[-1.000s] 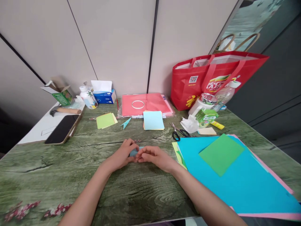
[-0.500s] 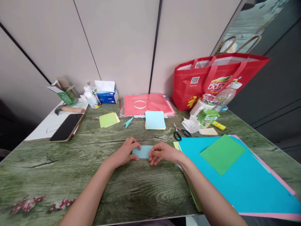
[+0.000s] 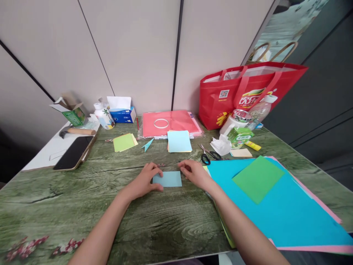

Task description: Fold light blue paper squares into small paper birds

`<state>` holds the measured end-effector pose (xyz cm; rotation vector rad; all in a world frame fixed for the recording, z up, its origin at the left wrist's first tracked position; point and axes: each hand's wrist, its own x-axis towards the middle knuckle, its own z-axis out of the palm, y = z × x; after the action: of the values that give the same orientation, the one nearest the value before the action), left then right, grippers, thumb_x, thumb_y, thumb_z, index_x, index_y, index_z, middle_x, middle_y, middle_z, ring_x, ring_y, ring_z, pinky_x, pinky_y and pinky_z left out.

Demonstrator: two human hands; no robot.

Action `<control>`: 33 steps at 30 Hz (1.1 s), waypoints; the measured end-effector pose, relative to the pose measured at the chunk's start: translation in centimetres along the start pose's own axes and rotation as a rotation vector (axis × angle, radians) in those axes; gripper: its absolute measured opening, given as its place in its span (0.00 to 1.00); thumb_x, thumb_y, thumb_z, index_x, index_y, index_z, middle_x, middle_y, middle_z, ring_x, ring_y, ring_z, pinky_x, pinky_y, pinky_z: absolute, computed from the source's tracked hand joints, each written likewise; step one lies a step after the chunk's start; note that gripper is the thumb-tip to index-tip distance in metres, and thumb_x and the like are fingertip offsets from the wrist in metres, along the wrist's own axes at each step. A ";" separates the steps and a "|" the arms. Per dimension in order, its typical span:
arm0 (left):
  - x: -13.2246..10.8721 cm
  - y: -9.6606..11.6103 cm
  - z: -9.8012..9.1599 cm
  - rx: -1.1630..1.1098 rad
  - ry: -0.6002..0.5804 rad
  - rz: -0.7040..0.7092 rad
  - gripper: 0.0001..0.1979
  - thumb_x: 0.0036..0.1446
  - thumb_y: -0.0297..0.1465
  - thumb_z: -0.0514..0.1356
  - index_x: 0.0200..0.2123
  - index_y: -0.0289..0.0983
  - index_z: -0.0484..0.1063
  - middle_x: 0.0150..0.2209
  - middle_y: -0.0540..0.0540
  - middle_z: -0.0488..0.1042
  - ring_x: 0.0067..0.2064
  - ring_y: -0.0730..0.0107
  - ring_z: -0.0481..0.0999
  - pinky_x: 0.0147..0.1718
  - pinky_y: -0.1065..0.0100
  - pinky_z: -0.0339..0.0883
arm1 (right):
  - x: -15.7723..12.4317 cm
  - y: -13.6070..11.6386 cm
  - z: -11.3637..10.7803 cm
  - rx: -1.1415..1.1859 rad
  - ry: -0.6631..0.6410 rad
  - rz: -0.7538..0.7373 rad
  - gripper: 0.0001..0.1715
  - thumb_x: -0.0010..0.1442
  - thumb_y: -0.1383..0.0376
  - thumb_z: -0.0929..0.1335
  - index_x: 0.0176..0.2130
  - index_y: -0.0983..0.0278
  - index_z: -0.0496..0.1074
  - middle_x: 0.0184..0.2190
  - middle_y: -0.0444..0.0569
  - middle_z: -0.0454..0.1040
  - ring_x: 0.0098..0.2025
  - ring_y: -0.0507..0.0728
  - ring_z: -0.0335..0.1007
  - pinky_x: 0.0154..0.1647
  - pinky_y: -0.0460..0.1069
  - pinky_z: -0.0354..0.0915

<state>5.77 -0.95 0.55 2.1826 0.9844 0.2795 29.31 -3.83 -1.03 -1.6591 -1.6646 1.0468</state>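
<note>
A light blue rectangle of folded paper (image 3: 171, 179) lies flat on the table in front of me. My left hand (image 3: 146, 179) holds it by the left end, the index finger at the far corner and the thumb along the near one. Just off the paper's right end is my right hand (image 3: 194, 172), fingers loosely curled and a little apart, with nothing in it. Farther back lie a stack of light blue square paper (image 3: 178, 141), a small pointed blue folded paper piece (image 3: 148, 145) and some green paper squares (image 3: 124, 142).
Black-handled scissors (image 3: 206, 156) lie beyond my right hand. A large blue sheet (image 3: 275, 217) with a green square (image 3: 258, 179) covers the right side. A red bag (image 3: 220, 99), a crumpled tissue (image 3: 221, 144), a phone (image 3: 74, 152) and a hammer (image 3: 79, 131) are also around.
My right hand has come off the paper's right end and shifted slightly away and to the right, uncovering that end. My left hand stays at the left end. The view has shifted slightly.
</note>
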 end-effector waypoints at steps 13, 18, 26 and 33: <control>0.3 0.1 1.3 0.113 0.122 0.037 0.13 0.49 0.37 0.65 0.36 0.40 0.67 0.42 0.46 0.63 0.47 0.58 0.60 0.47 0.58 0.59 | -0.5 -0.5 1.3 -0.058 0.022 -0.152 0.13 0.47 0.73 0.71 0.36 0.64 0.74 0.30 0.44 0.69 0.30 0.51 0.66 0.32 0.45 0.63; 0.3 -0.6 1.1 0.134 0.127 0.030 0.13 0.49 0.36 0.65 0.38 0.42 0.67 0.44 0.46 0.61 0.48 0.58 0.60 0.49 0.57 0.59 | -0.5 -0.4 1.4 -0.009 -0.012 -0.135 0.12 0.49 0.73 0.69 0.37 0.64 0.73 0.28 0.43 0.71 0.28 0.50 0.65 0.30 0.44 0.60; 0.1 -0.9 0.2 0.024 0.176 -0.059 0.19 0.46 0.25 0.63 0.41 0.42 0.61 0.46 0.47 0.57 0.51 0.61 0.61 0.52 0.59 0.58 | -0.7 -0.8 1.0 -0.052 -0.024 -0.185 0.08 0.51 0.74 0.67 0.33 0.64 0.73 0.25 0.42 0.70 0.27 0.50 0.63 0.28 0.43 0.56; 0.4 -1.7 0.4 0.059 0.318 -0.156 0.13 0.44 0.26 0.64 0.34 0.40 0.64 0.40 0.48 0.60 0.43 0.62 0.65 0.44 0.60 0.63 | -0.2 -0.4 0.1 -0.042 0.096 -0.132 0.05 0.54 0.70 0.66 0.34 0.64 0.72 0.24 0.43 0.71 0.27 0.52 0.66 0.28 0.45 0.59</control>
<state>5.30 -0.09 -0.96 2.1390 1.3459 0.5415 29.03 -4.02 -0.77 -1.5760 -1.7186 0.8613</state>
